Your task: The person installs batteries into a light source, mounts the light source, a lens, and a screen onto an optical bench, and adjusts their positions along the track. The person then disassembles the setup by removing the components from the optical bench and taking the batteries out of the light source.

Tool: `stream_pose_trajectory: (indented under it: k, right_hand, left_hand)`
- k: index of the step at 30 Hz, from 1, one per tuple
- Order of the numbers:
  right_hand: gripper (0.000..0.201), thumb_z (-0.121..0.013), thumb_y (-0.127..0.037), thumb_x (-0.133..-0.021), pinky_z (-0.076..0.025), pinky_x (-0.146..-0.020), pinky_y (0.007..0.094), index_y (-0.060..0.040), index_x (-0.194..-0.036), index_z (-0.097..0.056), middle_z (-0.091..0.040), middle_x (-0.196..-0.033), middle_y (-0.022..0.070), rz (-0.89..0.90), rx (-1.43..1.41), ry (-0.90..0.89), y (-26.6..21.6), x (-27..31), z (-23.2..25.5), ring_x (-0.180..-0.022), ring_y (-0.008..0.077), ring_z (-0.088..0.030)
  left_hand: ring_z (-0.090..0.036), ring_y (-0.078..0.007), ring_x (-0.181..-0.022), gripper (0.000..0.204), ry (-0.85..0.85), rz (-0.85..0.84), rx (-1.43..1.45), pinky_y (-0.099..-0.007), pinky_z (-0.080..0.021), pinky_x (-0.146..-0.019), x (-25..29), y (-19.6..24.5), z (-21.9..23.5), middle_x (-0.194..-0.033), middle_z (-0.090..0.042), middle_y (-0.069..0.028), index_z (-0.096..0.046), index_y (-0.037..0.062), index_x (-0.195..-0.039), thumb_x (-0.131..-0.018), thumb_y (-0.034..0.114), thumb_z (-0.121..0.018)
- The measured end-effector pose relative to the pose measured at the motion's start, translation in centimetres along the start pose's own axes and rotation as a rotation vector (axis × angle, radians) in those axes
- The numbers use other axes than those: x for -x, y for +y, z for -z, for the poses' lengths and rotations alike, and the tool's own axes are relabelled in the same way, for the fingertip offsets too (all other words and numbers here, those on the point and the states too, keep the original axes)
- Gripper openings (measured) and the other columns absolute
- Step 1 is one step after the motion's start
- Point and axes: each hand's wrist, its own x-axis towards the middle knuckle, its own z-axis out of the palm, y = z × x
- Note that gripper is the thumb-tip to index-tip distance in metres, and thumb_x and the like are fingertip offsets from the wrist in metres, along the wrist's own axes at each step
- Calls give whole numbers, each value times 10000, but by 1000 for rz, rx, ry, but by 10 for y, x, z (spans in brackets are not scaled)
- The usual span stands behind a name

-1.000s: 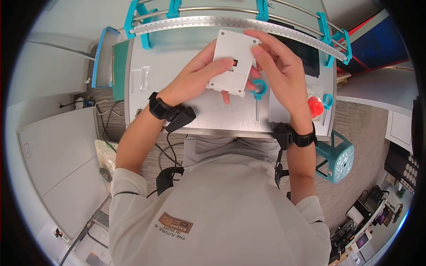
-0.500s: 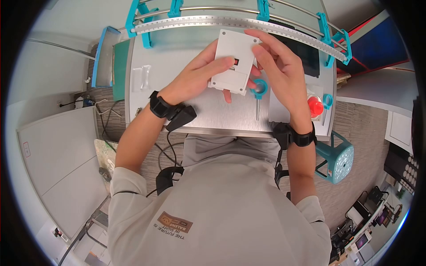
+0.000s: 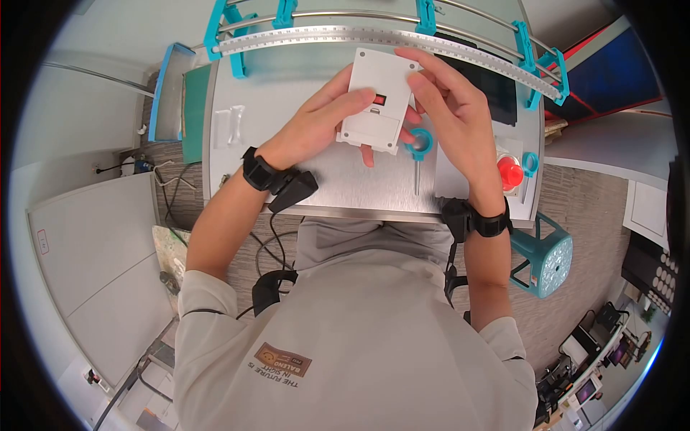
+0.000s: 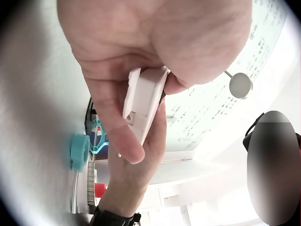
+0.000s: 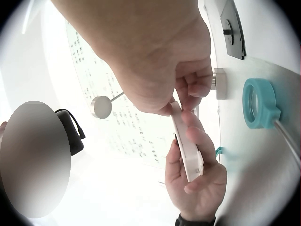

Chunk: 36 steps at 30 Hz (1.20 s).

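Observation:
A flat white plastic box (image 3: 381,75) with a small red switch (image 3: 379,100), a rectangular cover panel and corner screws is held up above the table. My left hand (image 3: 316,122) grips its left side, thumb lying on the face beside the switch and fingers behind. In the left wrist view the box (image 4: 146,94) is seen edge-on between thumb and fingers. My right hand (image 3: 460,115) pinches the upper right edge between thumb and fingers. From the right wrist, the box (image 5: 187,146) spans both hands.
Below the hands, a teal-framed magnifying glass (image 3: 419,146) lies on the metal table (image 3: 345,188). At the right are a red knob (image 3: 511,172) and a teal ring (image 3: 531,164). A teal-bracketed rail with a ruler (image 3: 316,36) spans the back, near a black panel (image 3: 496,86).
My left thumb has slid slightly left and up along the face, uncovering more of the red switch. The box and right hand stay almost in place.

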Motion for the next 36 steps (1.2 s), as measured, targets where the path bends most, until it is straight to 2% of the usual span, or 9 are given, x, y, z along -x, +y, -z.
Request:
stream_pose_trajectory:
  k: [13, 21, 36]
  right_hand:
    - [317, -648, -190, -1009, -463, -645, 236, -145, -1319, -703, -679, -844, 10, 7, 18, 6, -1, 0, -1, -707, 65, -527]
    - [306, -650, -192, -1007, -442, -618, 235, -153, -1303, -716, -655, -780, 0, 8, 20, 18, -1, 0, -1, -681, 56, -517]
    - [307, -649, -205, -1009, -439, -606, 235, -163, -1305, -716, -652, -774, 0, 16, 29, 16, 0, 0, -1, -678, 57, -516]
  left_hand:
    - [-727, -267, -1090, 531, 4, -8, -43, -323, -623, -617, 1, 4, -3, -1273, -693, -184, -283, 128, -1560, -1100, 323, -462]
    - [-725, -270, -1091, 537, -4, -10, -13, -328, -624, -624, 0, 2, -3, -1271, -692, -182, -280, 128, -1560, -1099, 335, -461]
    - [-720, -274, -1102, 556, -4, -9, -34, -329, -628, -635, 0, 2, -2, -1285, -684, -188, -269, 126, -1567, -1096, 351, -460]
